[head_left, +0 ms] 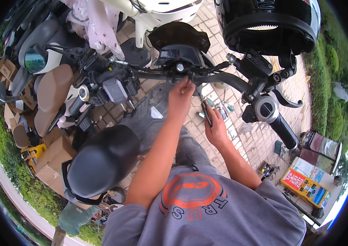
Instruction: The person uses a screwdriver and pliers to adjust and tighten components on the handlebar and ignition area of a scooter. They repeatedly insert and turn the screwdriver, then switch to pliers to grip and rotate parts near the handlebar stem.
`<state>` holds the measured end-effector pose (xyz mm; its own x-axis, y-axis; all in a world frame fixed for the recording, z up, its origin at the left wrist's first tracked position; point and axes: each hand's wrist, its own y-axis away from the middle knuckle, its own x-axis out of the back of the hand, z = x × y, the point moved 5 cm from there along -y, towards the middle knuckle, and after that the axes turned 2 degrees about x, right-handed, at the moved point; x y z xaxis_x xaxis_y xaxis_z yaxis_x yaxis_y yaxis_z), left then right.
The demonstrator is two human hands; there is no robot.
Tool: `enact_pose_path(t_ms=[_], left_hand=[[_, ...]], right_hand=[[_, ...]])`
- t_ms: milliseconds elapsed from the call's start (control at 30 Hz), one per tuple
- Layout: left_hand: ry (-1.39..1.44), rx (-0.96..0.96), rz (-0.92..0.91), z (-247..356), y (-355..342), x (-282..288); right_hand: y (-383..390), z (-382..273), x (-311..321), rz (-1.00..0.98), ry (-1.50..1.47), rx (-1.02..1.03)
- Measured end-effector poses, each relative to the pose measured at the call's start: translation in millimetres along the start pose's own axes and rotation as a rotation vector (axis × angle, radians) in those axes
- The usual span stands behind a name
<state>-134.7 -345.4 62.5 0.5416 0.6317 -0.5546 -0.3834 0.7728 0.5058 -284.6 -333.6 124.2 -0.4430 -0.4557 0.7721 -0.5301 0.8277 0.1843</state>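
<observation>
Matt black paint dulled the metal handlebar (231,78), while a collar (266,108) at right shone like bare metal beside a rubbery black grip (284,131). A slim dark rod (204,107) looked smooth and metallic. Glossy plastic formed the far windscreen (178,36); the helmet (268,20) at far right wore a polished shell. At left, a satin-smooth black seat (100,160) sat near raw cardboard boxes (57,158). Soft matt cloth made up the grey T-shirt (231,217), above rough paving (239,141).
</observation>
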Motion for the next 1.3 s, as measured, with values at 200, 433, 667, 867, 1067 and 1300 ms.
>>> enact_pose_path(t_ms=[200, 433, 667, 867, 1067, 1300], left_hand=[[-0.395, -0.018, -0.023, 2, -13, -3], [-0.819, -0.291, 0.169, 17, -17, 0], [-0.789, -0.218, -0.06, 16, -29, 4], [-0.694, -0.225, -0.022, 18, -25, 4], [-0.932, -0.242, -0.158, 38, -33, 2], [-0.896, -0.066, -0.343, 42, -44, 10]], right_hand=[[-15, -15, -5, 0.0, 0.057, 0.022], [-41, -35, -24, -0.12, -0.257, -0.061], [-43, -42, -31, 0.015, -0.243, -0.067], [-47, -41, -31, -0.087, -0.138, -0.109], [-45, -60, -44, 0.047, -0.426, -0.202], [-50, -78, -54, 0.043, -0.438, -0.335]])
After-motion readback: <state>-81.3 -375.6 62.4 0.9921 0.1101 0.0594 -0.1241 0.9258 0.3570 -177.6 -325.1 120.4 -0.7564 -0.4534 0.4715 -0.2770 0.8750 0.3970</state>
